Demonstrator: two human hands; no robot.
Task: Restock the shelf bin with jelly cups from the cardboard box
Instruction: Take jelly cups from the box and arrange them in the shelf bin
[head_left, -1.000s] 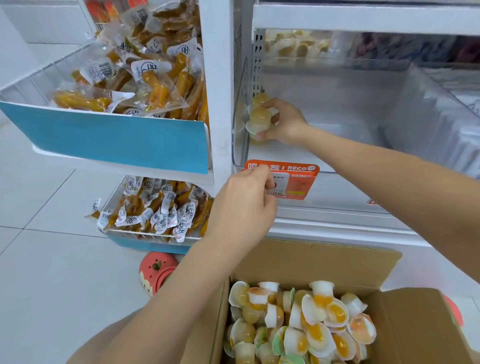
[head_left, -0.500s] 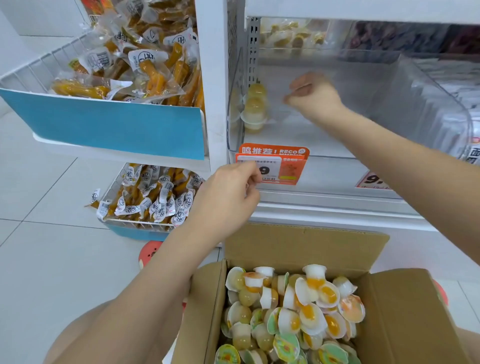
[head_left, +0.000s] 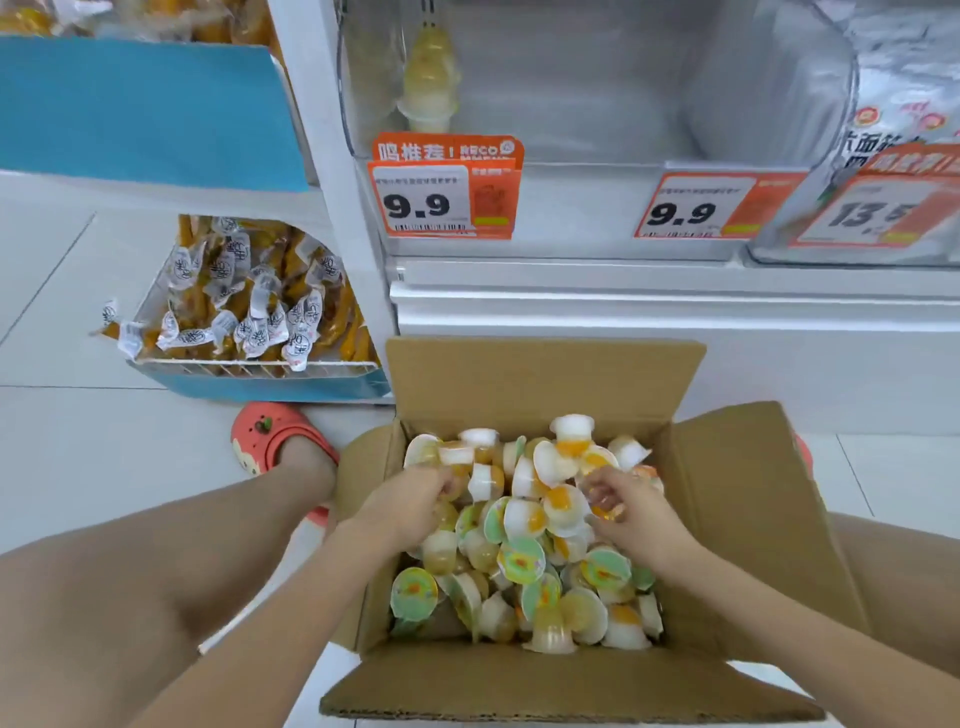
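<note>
Pick-up step: both hands are down in the cardboard box (head_left: 540, 374), which sits open on the floor in front of the shelf, flaps out. The box is packed with jelly cups (head_left: 524, 540), a loose jumble lying on their sides, upright and upside down. Left hand (head_left: 410, 499) is at the far-left part of the pile, fingers curled down among the cups; it looks like the grip is closing on one or more, but motion blur hides what exactly is caught, so I cannot tell for sure. Right hand (head_left: 623, 504) is at the far-right part of the pile, fingers curled around a clear orange-tinted cup (head_left: 602, 499), so that grip reads as holding it. The shelf bin (head_left: 623, 93), clear plastic, is up and far, above the left 9.9 price tag (head_left: 441, 200); it is nearly bare, with only a small stack of cups (head_left: 427, 78) showing at its far-left corner. So the restock is barely begun in my judgement. Next move calls for firming up both grips, lifting clear of the pile without dragging neighbours over the box edge, then carrying up and over the bin's front lip to set the cups beside the stack. Cups look slick and rounded, so a handful could slip. Left of the shelf, a wire basket of wrapped yellow snacks (head_left: 249, 306) is not involved.
</note>
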